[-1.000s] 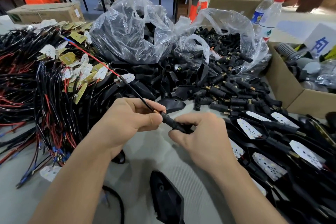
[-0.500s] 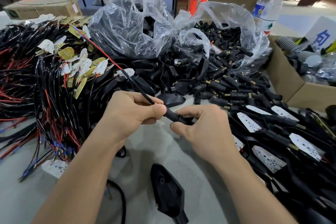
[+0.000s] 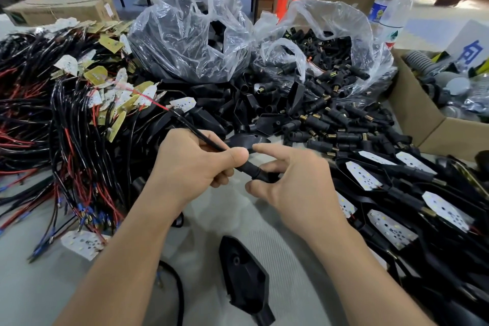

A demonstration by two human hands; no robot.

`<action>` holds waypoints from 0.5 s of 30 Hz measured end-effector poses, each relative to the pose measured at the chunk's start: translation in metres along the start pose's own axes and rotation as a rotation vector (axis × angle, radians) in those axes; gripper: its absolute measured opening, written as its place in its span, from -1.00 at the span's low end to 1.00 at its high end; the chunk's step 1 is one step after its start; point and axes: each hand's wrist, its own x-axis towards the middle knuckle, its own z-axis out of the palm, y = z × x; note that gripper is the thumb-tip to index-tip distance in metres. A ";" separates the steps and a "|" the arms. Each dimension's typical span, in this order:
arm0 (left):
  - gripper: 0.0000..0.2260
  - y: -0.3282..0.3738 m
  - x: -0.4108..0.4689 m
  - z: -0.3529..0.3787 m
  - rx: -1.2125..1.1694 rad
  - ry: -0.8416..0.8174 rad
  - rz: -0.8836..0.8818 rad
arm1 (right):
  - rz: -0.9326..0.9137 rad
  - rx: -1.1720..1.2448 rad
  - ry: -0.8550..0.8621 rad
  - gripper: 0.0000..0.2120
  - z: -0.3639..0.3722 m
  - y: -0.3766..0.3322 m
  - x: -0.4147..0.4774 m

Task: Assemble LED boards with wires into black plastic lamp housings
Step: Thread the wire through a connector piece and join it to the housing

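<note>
Over the cluttered grey desk [image 3: 31, 294], the left grip [image 3: 190, 167] stays pinched on the wire [image 3: 190, 124] where it enters the black stem [image 3: 250, 169]. The right grip [image 3: 293, 188] has loosened, forefinger lifted off; whether it still holds the stem I cannot tell. Threading looks finished.

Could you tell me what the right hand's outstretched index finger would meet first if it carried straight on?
Most likely the thumb of the left hand, which pinches the black wire just ahead; depth is uncertain.

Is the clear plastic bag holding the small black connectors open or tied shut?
Open: the bag gapes wide at its top, and the connectors inside lie uncovered.
</note>
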 end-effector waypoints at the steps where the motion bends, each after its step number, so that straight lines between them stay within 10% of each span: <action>1: -0.80 -0.001 0.000 0.000 0.014 0.001 0.005 | 0.003 -0.012 -0.001 -0.42 0.001 0.000 0.000; 15: -0.78 -0.002 0.002 -0.013 0.002 -0.141 -0.045 | -0.032 -0.024 -0.021 -0.50 0.003 -0.006 -0.007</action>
